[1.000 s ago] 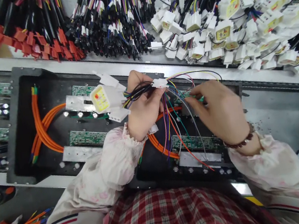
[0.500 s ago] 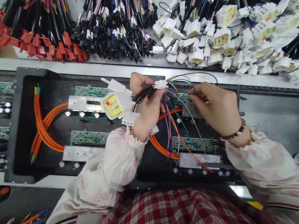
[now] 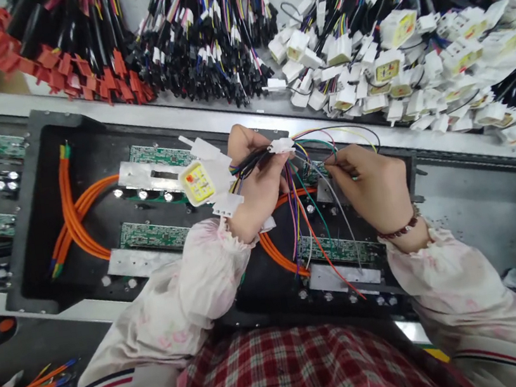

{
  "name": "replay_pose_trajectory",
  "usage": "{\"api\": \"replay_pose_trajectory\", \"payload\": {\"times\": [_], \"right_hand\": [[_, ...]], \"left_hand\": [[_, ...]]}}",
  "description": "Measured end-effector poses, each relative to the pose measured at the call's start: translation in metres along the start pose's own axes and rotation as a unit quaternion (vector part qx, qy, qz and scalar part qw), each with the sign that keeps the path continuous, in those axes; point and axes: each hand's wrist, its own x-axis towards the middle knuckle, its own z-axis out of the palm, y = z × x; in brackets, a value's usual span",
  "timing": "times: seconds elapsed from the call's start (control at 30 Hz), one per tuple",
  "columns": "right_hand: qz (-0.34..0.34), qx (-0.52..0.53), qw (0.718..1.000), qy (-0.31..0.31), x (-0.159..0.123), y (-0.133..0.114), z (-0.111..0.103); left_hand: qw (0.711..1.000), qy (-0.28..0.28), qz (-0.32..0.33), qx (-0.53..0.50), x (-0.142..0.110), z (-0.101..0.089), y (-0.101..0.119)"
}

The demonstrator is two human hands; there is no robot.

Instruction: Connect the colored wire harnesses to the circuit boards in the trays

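1. Bundled wire harnesses [image 3: 206, 47] lie beyond a black tray [image 3: 34, 276] holding green circuit boards [image 3: 153, 235] and orange cables [image 3: 72, 219].
2. My left hand [image 3: 257, 184] clamps black wires [image 3: 248, 163] above the tray, their white connector [image 3: 197, 183] just beside it.
3. My right hand's [image 3: 372, 187] fingers [image 3: 344, 159] pinch together on thin coloured wires [image 3: 312, 218].

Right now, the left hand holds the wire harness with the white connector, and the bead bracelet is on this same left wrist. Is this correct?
No. The head view shows the bead bracelet on the right wrist, behind the right hand, not on the left wrist. The rest is right: the left hand holds the wire harness with the white connector.
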Motion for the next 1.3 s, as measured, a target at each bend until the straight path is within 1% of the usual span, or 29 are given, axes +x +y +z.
{"api": "replay_pose_trajectory", "payload": {"times": [0.1, 0.17, 0.23, 0.27, 0.37, 0.43, 0.5, 0.6, 0.67, 0.7, 0.83, 0.9, 1.0, 1.13, 1.2, 1.3], "right_hand": [[0.014, -0.006, 1.0, -0.018, 0.0, 0.0, -0.001], [0.021, -0.018, 1.0, -0.01, -0.002, -0.004, -0.004], [0.012, -0.038, 0.999, 0.001, -0.004, -0.011, -0.007], [-0.001, -0.044, 0.999, -0.004, -0.005, -0.014, -0.01], [-0.035, -0.041, 0.997, -0.049, -0.011, -0.016, -0.019], [-0.029, -0.044, 0.997, -0.061, -0.016, -0.01, -0.029], [0.004, -0.076, 0.996, -0.038, -0.023, 0.001, -0.041], [0.052, -0.113, 0.991, 0.037, -0.031, 0.013, -0.053], [0.059, -0.101, 0.99, 0.074, -0.031, 0.015, -0.053], [0.058, -0.091, 0.991, 0.078, -0.031, 0.016, -0.05], [0.066, -0.074, 0.994, 0.054, -0.029, 0.021, -0.035], [0.069, -0.08, 0.993, 0.061, -0.031, 0.027, -0.032], [0.06, -0.098, 0.99, 0.076, -0.035, 0.032, -0.031], [0.067, -0.095, 0.99, 0.079, -0.036, 0.032, -0.031], [0.071, -0.091, 0.99, 0.08, -0.036, 0.031, -0.03], [0.069, -0.088, 0.99, 0.084, -0.036, 0.032, -0.029]], "left_hand": [[1.0, 0.004, 0.002, -0.006, -0.001, 0.001, 0.004], [1.0, 0.002, -0.002, -0.007, -0.002, 0.001, 0.005], [1.0, 0.0, -0.007, -0.008, -0.002, 0.001, 0.004], [1.0, 0.001, -0.007, -0.008, -0.002, 0.001, 0.004], [1.0, 0.007, 0.002, -0.01, 0.0, 0.002, 0.002], [1.0, 0.012, 0.013, -0.024, 0.001, 0.003, 0.001], [0.999, 0.009, 0.019, -0.039, 0.002, 0.003, -0.001], [0.999, 0.005, 0.021, -0.036, 0.002, 0.004, -0.003], [0.999, 0.013, 0.023, -0.025, 0.003, 0.004, -0.004], [0.999, 0.02, 0.025, -0.02, 0.003, 0.004, -0.004], [0.999, 0.03, 0.027, -0.011, 0.002, 0.004, -0.003], [0.999, 0.032, 0.032, -0.009, 0.001, 0.004, -0.001], [0.999, 0.035, 0.033, -0.01, 0.0, 0.005, -0.002], [0.998, 0.035, 0.03, -0.046, 0.0, 0.006, -0.007], [0.999, 0.028, 0.025, -0.035, 0.001, 0.006, -0.008], [0.999, 0.032, 0.039, -0.006, 0.0, 0.006, -0.006]]}}
